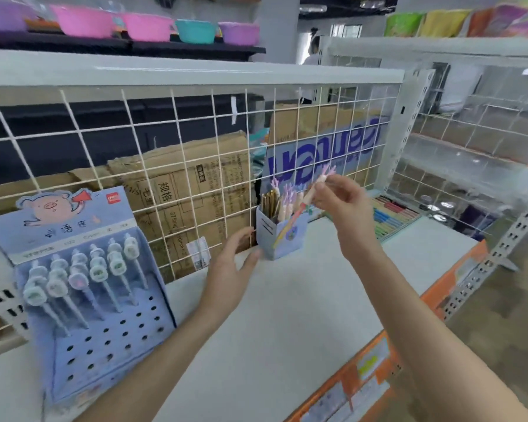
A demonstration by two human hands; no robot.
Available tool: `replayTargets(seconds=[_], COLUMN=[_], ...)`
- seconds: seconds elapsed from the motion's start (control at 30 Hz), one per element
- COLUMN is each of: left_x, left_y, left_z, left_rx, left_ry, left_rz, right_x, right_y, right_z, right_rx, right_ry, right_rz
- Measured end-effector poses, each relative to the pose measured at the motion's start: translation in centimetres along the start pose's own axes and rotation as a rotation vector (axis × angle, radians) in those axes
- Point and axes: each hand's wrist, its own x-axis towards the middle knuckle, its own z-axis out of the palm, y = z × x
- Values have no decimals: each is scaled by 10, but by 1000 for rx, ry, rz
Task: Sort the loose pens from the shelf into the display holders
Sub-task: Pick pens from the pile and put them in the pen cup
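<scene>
Pen [299, 213] is pinched near its decorated top by the right hand [337, 197], slanted with the tip down toward the small blue holder [279, 239] at the back of the shelf [302, 300]. That tilt is judged to be for feeding the tip into the holder's open mouth, where matching pens [282, 204] are already stood upright; whether the tip is already inside or only in front of the holder cannot be told, as the view is blurred there. Holder is set close against the wire grid [171, 166], likely so it cannot be pushed backward.

Right grip: thumb and fingertips are pressed together on the pen, other fingers curled loosely. Left hand [230, 263]: fingers straight and slightly spread, nothing held, fingertips just beside the holder's left side, apparently placed to steady it; contact is not clearly seen.

Big blue display stand [104, 324] with the pig card is stood at the left, one row of round-topped pens [83, 269] filled, many holes bare. No loose pens are seen lying on the shelf surface. Cardboard boxes [189, 190] are stacked behind the grid.
</scene>
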Motion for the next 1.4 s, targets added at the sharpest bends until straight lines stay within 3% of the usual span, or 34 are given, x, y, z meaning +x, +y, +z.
replayTargets(seconds=[0.13, 0.3, 0.47, 0.9, 1.2, 1.4], left_x=[39, 67, 77, 83, 81, 77], left_y=[-6, -10, -6, -15, -12, -11], left_z=[40, 69, 77, 88, 92, 94], left_rx=[252, 296, 357, 504, 530, 524], left_ry=[-16, 25, 66, 87, 98, 116], left_rz=[-19, -51, -37, -174, -248, -248], right_x=[61, 121, 154, 173, 175, 168], right_y=[-1, 3, 25, 91, 113, 118], right_z=[-15, -14, -7, -5, -8, -8], right_rx=[167, 139, 28, -228, -485, -512], right_ry=[39, 29, -118, -610, -779, -776], right_rz=[7, -70, -162, -52, -143, -134])
